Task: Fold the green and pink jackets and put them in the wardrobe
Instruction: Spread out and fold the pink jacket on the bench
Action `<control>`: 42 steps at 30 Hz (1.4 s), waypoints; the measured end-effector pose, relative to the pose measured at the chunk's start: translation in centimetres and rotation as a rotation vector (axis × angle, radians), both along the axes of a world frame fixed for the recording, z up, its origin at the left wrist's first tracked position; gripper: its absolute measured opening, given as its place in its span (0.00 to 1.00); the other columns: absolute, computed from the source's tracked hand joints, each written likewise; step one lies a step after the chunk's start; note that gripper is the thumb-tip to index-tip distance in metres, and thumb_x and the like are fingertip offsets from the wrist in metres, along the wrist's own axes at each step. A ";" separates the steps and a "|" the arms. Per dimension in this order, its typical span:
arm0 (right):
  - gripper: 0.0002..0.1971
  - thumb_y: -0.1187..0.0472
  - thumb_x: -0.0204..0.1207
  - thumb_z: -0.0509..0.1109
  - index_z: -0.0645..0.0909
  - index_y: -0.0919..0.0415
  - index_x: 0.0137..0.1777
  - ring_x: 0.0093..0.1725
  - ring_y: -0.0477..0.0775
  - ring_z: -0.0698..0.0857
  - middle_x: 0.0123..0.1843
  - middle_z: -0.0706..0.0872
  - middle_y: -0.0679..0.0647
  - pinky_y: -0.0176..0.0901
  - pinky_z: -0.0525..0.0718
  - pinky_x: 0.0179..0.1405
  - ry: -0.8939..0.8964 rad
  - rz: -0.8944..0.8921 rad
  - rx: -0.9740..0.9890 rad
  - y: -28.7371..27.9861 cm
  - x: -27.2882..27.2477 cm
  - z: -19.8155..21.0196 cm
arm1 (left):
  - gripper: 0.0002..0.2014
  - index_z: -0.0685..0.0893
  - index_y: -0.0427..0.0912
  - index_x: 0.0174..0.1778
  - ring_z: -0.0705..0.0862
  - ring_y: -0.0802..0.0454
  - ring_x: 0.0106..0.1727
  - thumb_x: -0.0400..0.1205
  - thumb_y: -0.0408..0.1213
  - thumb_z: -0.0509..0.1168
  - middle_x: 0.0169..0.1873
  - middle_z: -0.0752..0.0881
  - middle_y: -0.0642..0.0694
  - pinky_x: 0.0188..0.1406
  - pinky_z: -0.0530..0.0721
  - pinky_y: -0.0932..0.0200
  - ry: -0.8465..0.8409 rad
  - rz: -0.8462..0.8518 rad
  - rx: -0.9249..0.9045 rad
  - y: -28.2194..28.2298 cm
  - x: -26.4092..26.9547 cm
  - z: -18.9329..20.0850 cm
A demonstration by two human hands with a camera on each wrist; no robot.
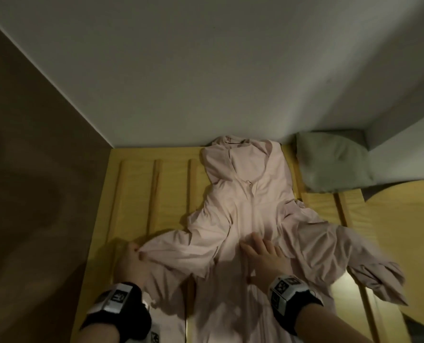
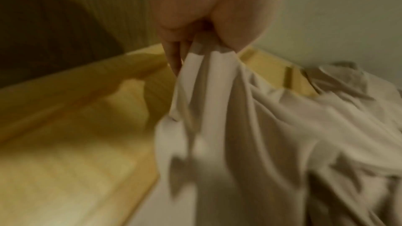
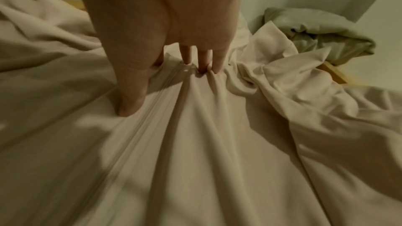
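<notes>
The pink jacket [image 1: 245, 214] lies spread face up on the slatted wooden surface [image 1: 141, 194], hood toward the wall. My left hand [image 1: 134, 253] pinches the end of its left sleeve [image 2: 208, 78], lifted slightly off the wood. Flat on the jacket's middle beside the zip, my right hand [image 1: 260, 253] presses the fabric with straight fingers [image 3: 187, 56]. The jacket's right sleeve [image 1: 369, 266] trails crumpled to the right. The green jacket [image 1: 334, 162] sits folded in the far right corner, also seen as a green jacket [image 3: 322, 35] in the right wrist view.
A white wall [image 1: 206, 70] runs behind the surface and a dark brown panel [image 1: 32, 169] borders it on the left. A rounded wooden board [image 1: 404, 219] lies at the right. Bare slats show left of the jacket.
</notes>
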State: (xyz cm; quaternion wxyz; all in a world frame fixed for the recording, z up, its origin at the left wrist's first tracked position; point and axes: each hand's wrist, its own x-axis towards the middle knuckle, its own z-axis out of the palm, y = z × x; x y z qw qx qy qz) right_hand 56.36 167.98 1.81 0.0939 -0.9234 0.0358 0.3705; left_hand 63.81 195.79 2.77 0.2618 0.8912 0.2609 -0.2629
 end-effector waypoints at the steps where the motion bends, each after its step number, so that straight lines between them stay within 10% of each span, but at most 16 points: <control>1: 0.44 0.47 0.71 0.72 0.47 0.40 0.81 0.82 0.59 0.48 0.84 0.41 0.52 0.54 0.52 0.81 -0.001 0.000 -0.010 0.1 0.1 0.1 | 0.12 0.74 0.29 0.62 0.79 0.31 0.56 0.84 0.29 0.54 0.57 0.81 0.27 0.53 0.75 0.46 -0.029 0.024 0.032 1.2 0.9 0.7; 10: 0.42 0.49 0.74 0.69 0.46 0.42 0.81 0.82 0.62 0.49 0.84 0.43 0.53 0.58 0.54 0.80 0.014 -0.042 -0.084 1.5 0.5 0.7 | 0.13 0.78 0.45 0.61 0.81 0.35 0.55 0.82 0.33 0.55 0.58 0.82 0.35 0.48 0.78 0.47 -0.063 -0.069 0.338 8.3 4.6 6.0; 19: 0.42 0.50 0.73 0.69 0.46 0.45 0.81 0.82 0.63 0.50 0.84 0.44 0.54 0.58 0.54 0.80 0.054 -0.019 -0.111 1.8 0.8 2.0 | 0.18 0.74 0.42 0.67 0.76 0.43 0.68 0.84 0.33 0.46 0.70 0.74 0.42 0.67 0.75 0.49 0.250 -0.380 0.575 9.0 0.8 6.3; 34: 0.42 0.48 0.73 0.70 0.48 0.46 0.80 0.79 0.64 0.56 0.82 0.48 0.57 0.57 0.52 0.80 0.039 0.027 -0.131 1.9 1.0 1.5 | 0.24 0.65 0.50 0.77 0.72 0.42 0.71 0.85 0.31 0.52 0.75 0.67 0.44 0.68 0.75 0.48 -0.031 -0.575 -0.059 -2.3 3.2 1.2; 42: 0.38 0.53 0.78 0.65 0.46 0.49 0.82 0.82 0.61 0.52 0.84 0.47 0.57 0.55 0.45 0.81 0.021 0.027 -0.102 1.7 1.1 0.9 | 0.23 0.56 0.49 0.81 0.69 0.40 0.75 0.88 0.37 0.44 0.77 0.68 0.40 0.73 0.69 0.45 -0.033 -0.503 -0.047 -7.3 6.2 -2.2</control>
